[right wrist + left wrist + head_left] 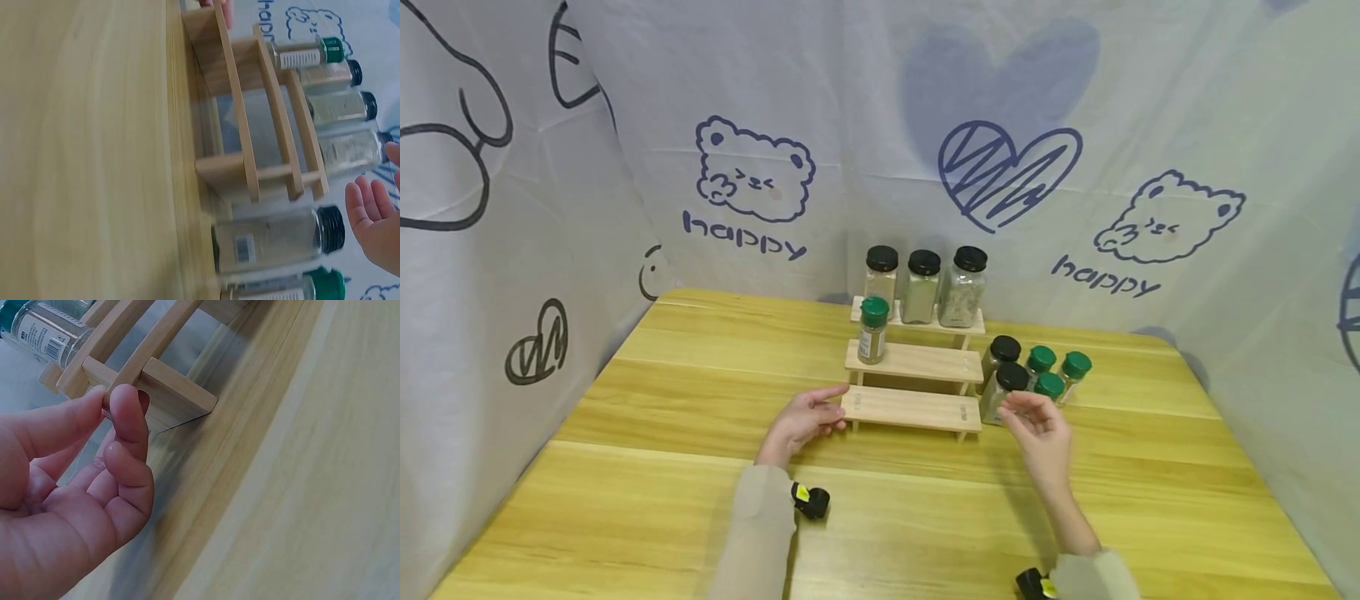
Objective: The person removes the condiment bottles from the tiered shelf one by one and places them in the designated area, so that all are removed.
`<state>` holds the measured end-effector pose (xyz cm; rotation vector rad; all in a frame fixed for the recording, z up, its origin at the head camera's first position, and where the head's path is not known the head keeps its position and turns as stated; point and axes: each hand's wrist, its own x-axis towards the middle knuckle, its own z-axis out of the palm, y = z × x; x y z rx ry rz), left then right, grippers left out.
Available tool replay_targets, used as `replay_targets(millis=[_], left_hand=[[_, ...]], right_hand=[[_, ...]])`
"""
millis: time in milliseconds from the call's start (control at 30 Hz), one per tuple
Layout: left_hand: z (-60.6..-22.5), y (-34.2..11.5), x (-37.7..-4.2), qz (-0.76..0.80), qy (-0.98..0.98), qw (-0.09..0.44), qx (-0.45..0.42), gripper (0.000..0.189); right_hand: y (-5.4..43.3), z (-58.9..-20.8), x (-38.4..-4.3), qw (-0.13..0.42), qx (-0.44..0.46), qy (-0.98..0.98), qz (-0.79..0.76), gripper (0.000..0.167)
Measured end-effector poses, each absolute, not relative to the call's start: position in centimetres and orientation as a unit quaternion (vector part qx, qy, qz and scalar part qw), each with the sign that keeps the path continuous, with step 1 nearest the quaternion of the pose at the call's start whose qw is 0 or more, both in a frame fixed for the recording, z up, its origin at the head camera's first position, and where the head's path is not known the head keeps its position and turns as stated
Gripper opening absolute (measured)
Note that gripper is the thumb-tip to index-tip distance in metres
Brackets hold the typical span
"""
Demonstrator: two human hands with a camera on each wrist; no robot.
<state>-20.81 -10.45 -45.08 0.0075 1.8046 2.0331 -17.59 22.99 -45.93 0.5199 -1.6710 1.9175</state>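
Observation:
A three-step wooden rack stands on the table. At its left end my left hand pinches the edge of the lowest step between thumb and forefinger; the left wrist view shows the fingertips on the wood. My right hand hovers by a black-capped spice jar right of the rack, fingers loosely bent and holding nothing. In the right wrist view a gap shows between that hand and the jar's black lid. A green-capped spice jar stands at the left of the middle step.
Three black-capped jars line the top step. Right of the rack, another black-capped jar and several green-capped jars stand close together. A printed white cloth hangs behind the wooden table.

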Motion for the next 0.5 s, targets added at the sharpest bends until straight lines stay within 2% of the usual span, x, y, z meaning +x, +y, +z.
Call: replay_targets(millis=[133, 267, 500], left_hand=[[-45.1, -10.4, -20.8, 0.731, 0.649, 0.21, 0.003, 0.048], [-45.0, -10.4, -20.7, 0.731, 0.649, 0.211, 0.002, 0.047], [-45.1, -10.4, -20.8, 0.729, 0.651, 0.21, 0.002, 0.047]], right_hand=[[22.5, -47.8, -19.1, 0.26, 0.219, -0.628, 0.7, 0.027], [20.7, -47.2, -19.6, 0.249, 0.222, -0.635, 0.697, 0.025], [16.5, -42.1, -18.2, 0.228, 0.205, -0.638, 0.706, 0.023]])
